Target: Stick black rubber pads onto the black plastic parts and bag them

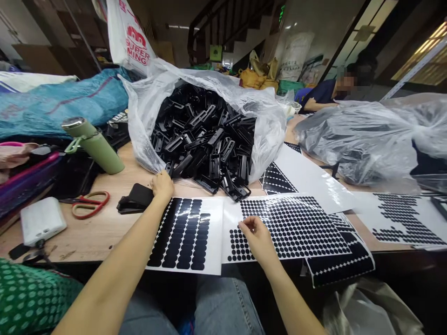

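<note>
My left hand [162, 184] is closed at the near left edge of a clear plastic bag [141, 135] full of black plastic parts [206, 135]; what its fingers hold is hidden. My right hand [254, 229] hovers over a white sheet of small round black stickers [296, 228], thumb and forefinger pinched together. Anything between those fingertips is too small to make out. Left of that sheet lies another with columns of larger black stickers [183, 232]. A black object [136, 199] rests on the table beside my left wrist.
Red-handled scissors [91, 204], a white power bank [43, 221] and a green bottle [94, 145] are at the left. More sticker sheets [408, 218] and a large plastic bag [359, 135] lie right. A person [323, 95] leans on the table beyond.
</note>
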`<state>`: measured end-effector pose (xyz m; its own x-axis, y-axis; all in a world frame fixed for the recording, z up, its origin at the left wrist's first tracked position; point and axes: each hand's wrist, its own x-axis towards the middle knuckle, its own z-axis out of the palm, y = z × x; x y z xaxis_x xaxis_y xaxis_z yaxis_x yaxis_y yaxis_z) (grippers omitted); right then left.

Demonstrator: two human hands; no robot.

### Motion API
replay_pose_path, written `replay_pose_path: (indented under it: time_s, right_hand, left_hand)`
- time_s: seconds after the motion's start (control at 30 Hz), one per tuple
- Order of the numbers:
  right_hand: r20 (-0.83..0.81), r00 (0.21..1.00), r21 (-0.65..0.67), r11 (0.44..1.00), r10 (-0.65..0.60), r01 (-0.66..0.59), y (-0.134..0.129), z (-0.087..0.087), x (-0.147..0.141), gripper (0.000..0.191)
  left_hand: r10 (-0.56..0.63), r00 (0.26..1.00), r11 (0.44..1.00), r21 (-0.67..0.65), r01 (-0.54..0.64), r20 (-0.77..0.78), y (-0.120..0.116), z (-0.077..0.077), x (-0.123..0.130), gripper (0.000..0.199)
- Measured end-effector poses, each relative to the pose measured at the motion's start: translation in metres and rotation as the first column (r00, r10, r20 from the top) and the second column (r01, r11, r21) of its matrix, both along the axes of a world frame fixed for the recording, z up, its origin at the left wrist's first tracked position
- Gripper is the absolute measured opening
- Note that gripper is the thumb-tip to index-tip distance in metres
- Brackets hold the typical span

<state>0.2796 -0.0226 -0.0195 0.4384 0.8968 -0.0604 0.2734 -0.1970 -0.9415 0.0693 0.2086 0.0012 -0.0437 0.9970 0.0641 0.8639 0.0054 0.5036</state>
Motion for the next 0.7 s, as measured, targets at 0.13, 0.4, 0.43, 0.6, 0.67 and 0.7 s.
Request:
replay_pose_path:
  time_s: [0.13,0.4,0.43,0.6,0.67,0.7]
  right_hand:
    - [0.284,0.955,-0.142,0.989,0.086,-0.047,0.039,-0.005,0.023,0.013]
    - [0.404,0.873,-0.304,0.940,0.272,-0.152,0.052,-0.002,0.026,0.007]
    - [0.396,0.864,-0.303,0.932,0.311,-0.197,0.046,-0.001,0.023,0.006]
    - [0.444,0.802,-0.255,0.915,0.399,-0.313,0.024,-0.005,0.006,0.009]
    - [0.467,0.794,-0.237,0.920,0.390,-0.312,0.022,-0.007,0.004,0.013]
    - [0.472,0.790,-0.232,0.920,0.392,-0.317,0.021,-0.006,0.004,0.014]
  left_hand:
    - [0.116,0.778,0.977,-0.210,0.021,0.618,-0.009,0.011,-0.007,0.037]
    - [0.528,0.119,0.699,-0.510,0.502,0.841,-0.075,0.028,-0.015,0.033]
    - [0.536,0.136,0.679,-0.521,0.516,0.833,-0.085,0.028,-0.013,0.033]
    - [0.516,0.335,0.554,-0.605,0.572,0.788,-0.128,0.026,0.003,0.034]
    - [0.512,0.376,0.511,-0.625,0.590,0.773,-0.136,0.024,0.006,0.035]
    - [0.512,0.389,0.502,-0.635,0.588,0.766,-0.138,0.023,0.007,0.035]
